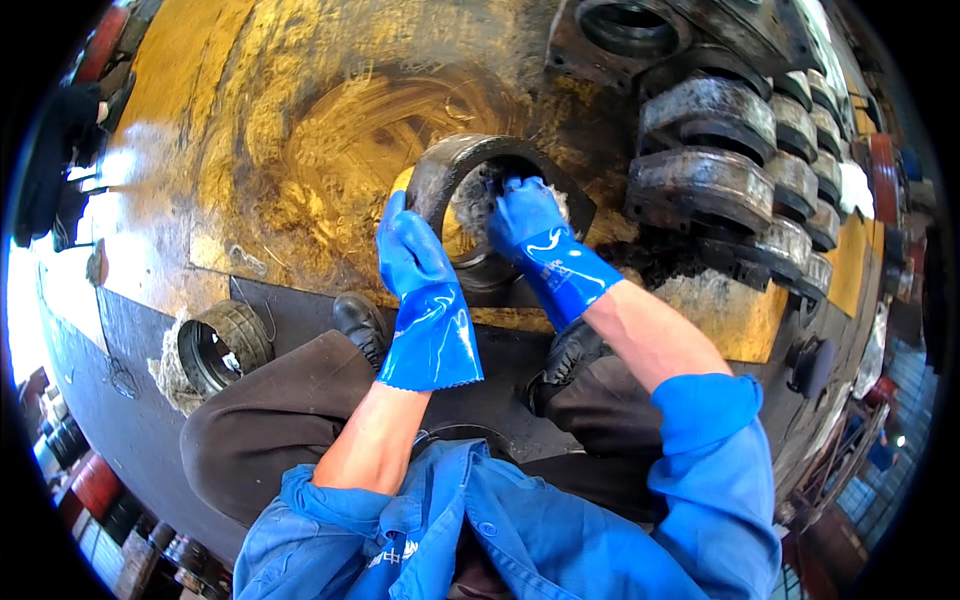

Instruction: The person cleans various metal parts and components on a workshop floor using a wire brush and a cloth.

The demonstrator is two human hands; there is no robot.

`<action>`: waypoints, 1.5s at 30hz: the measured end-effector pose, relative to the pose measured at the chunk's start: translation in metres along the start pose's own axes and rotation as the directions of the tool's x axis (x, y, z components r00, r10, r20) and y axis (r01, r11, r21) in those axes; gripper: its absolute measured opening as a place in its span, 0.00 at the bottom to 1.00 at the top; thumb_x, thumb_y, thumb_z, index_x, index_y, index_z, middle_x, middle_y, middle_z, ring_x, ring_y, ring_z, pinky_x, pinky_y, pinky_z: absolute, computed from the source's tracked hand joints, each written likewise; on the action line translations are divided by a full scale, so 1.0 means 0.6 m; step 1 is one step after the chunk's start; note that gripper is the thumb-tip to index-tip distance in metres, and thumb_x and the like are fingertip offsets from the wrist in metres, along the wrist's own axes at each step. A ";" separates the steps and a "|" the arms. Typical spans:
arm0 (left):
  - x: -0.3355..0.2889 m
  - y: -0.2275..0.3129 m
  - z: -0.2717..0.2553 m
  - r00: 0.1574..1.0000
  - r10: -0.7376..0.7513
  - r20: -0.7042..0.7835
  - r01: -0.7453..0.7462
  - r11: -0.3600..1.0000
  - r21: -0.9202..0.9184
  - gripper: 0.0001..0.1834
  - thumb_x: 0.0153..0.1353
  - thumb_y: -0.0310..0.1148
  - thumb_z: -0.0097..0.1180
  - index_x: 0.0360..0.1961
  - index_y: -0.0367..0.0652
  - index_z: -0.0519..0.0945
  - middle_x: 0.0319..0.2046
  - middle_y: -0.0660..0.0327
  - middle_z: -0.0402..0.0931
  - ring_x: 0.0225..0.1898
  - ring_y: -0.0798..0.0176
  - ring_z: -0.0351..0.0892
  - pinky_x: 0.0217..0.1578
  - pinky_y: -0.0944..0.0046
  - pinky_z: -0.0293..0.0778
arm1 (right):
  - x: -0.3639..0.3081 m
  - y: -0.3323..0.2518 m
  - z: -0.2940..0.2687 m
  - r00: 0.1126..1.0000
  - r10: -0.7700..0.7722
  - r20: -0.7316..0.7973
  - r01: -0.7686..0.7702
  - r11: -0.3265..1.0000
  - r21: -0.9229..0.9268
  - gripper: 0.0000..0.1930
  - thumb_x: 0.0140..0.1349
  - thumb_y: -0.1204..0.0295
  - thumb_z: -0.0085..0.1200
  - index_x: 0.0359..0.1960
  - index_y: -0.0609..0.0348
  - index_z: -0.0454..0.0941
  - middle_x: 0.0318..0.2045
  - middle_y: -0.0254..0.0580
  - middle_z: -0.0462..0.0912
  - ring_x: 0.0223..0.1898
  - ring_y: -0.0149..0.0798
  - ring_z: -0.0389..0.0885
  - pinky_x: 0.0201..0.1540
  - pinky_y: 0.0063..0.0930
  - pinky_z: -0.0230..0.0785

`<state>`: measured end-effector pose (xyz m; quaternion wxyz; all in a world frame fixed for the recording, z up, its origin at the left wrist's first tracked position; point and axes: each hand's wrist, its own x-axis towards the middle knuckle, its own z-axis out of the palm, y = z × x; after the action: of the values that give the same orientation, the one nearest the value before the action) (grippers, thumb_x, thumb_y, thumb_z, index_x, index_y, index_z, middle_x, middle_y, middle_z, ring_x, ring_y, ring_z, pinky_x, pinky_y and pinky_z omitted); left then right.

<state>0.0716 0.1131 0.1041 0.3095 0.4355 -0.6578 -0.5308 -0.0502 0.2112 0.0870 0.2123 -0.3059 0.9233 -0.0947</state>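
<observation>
Ring-shaped metal housing (437, 172) is straight ahead of you, beyond your boots, on the stained yellow sheet (335, 245). Its bore opens back toward you and rightward; bore axis looks to run from far left to near right. Outer wall shows on the far-left side, angular edge on the right. Can't tell whether it sits flat or leans.

Key relation: your two hands split that wall. Left hand (415, 250) is outside, against the housing's left flank, fingers lengthwise along it. Can't tell if it's clamping or just bracing. Right hand (527, 212) is at the bore mouth, fingers bunched and reaching in, so it's the nearer one to the inner face. Can't see what those fingers pinch, if anything; a dark bit shows by the tips.

Outward from the housing: left boot (360, 322) near-left of it, right boot (570, 362) near-right. Stacked housings (700, 182) to its right, similar curved bodies, apart from it. Flanged housing (630, 30) far-right. Smaller ring (240, 335) near-left, well apart, pale fluff (170, 365) at its side.
</observation>
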 end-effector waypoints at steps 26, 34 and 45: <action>-0.029 0.042 0.012 0.975 0.212 0.065 -0.215 0.976 0.044 0.25 0.78 0.41 0.47 0.64 0.31 0.74 0.57 0.48 0.78 0.56 0.57 0.78 0.61 0.58 0.72 | 0.013 -0.040 -0.061 0.975 -0.166 0.149 0.156 0.985 0.073 0.15 0.59 0.68 0.61 0.48 0.50 0.88 0.50 0.48 0.88 0.54 0.52 0.85 0.55 0.44 0.78; -0.060 0.053 0.026 0.928 0.338 0.160 -0.353 0.932 0.081 0.28 0.79 0.44 0.45 0.66 0.29 0.72 0.62 0.46 0.75 0.63 0.53 0.73 0.67 0.55 0.65 | -0.040 0.060 -0.055 0.864 -0.446 0.232 0.463 0.886 -0.021 0.10 0.57 0.69 0.58 0.37 0.54 0.88 0.39 0.42 0.89 0.45 0.48 0.87 0.46 0.40 0.78; -0.071 0.064 0.033 0.887 0.422 0.186 -0.447 0.887 0.118 0.30 0.80 0.45 0.41 0.66 0.27 0.71 0.63 0.43 0.74 0.63 0.51 0.74 0.67 0.54 0.66 | -0.084 0.061 0.077 0.972 0.059 0.229 -0.091 -0.801 0.591 0.16 0.68 0.66 0.47 0.50 0.56 0.83 0.45 0.46 0.87 0.46 0.47 0.86 0.51 0.44 0.79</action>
<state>0.0630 0.1621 0.1384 0.3333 0.2572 -0.8007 -0.4262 -0.0122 0.2688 0.0512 0.3740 0.2125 0.2362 -0.8713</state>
